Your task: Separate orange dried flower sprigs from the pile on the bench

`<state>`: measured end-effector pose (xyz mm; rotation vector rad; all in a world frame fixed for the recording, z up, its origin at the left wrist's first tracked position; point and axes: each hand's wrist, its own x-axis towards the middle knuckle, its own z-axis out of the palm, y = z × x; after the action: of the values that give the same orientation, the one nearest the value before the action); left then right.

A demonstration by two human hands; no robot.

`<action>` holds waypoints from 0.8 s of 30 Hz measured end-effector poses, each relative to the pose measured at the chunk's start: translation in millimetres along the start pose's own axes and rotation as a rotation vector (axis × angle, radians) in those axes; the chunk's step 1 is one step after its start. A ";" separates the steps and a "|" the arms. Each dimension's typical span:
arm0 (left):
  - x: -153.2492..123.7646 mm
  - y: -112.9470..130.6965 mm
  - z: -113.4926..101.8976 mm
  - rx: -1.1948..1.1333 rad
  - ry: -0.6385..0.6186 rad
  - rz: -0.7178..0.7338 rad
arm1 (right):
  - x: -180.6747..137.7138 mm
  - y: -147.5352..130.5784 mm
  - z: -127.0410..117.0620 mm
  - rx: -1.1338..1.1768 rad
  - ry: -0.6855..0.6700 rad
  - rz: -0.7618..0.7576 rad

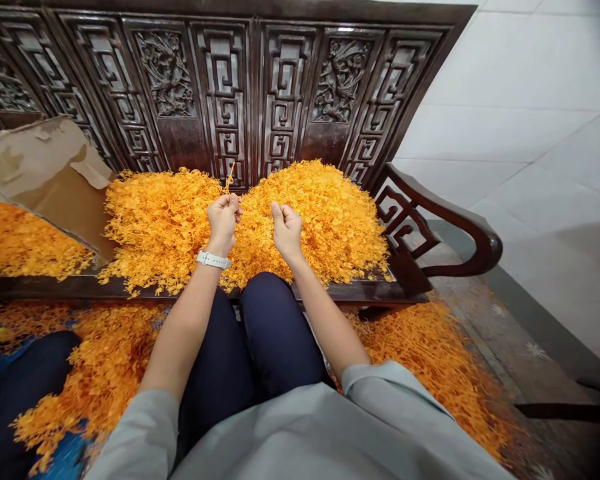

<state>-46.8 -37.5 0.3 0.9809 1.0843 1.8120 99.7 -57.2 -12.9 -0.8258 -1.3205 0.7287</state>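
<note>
Watching from afar, I see my left hand (223, 221) pinching a thin orange sprig (230, 179) by the orange heaps (325, 213) on the carved wooden bench (183, 139), but can't tell if my curled right hand (287, 232) grips anything, and a loose pinch could lose that sprig

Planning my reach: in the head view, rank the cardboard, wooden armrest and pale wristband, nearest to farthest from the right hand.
From the right hand:
1. Pale wristband, to its left
2. Wooden armrest, to its right
3. Cardboard, far left
</note>
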 end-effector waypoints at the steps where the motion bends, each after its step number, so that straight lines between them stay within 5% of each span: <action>1: 2.0 -3.4 1.8 0.006 0.049 -0.043 | -8.4 -5.2 2.3 -0.025 -0.016 -0.025; 4: 13.6 -11.9 3.5 0.005 0.177 -0.147 | -50.6 -34.9 8.9 -0.072 -0.194 -0.177; 8: 32.6 -10.0 -8.6 -0.016 0.258 -0.146 | -97.3 -79.8 4.2 0.050 -0.697 -0.449; 9: 35.2 -7.5 -12.6 -0.023 0.257 -0.135 | -94.4 -84.1 -0.8 0.115 -0.736 -0.451; 11: 36.5 -2.6 -18.7 -0.033 0.246 -0.117 | -65.8 -78.9 -15.0 0.250 -0.591 -0.318; 13: 34.4 1.1 -21.8 -0.057 0.228 -0.106 | -16.4 -56.7 -33.8 0.302 -0.241 -0.078; 16: 30.2 4.1 -23.1 -0.108 0.201 -0.092 | 52.1 -9.2 -63.2 -0.055 -0.010 0.051; 20: 27.3 6.6 -23.0 -0.126 0.152 -0.081 | 70.9 28.2 -78.5 -0.362 0.108 0.090; 24: 23.1 5.6 -18.2 -0.061 0.076 -0.051 | 48.2 26.7 -62.8 -0.346 0.030 0.018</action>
<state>-73.3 -24.3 4.3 0.8475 1.0841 1.8421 167.8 -8.9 -13.9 -1.1211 -1.4351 0.5048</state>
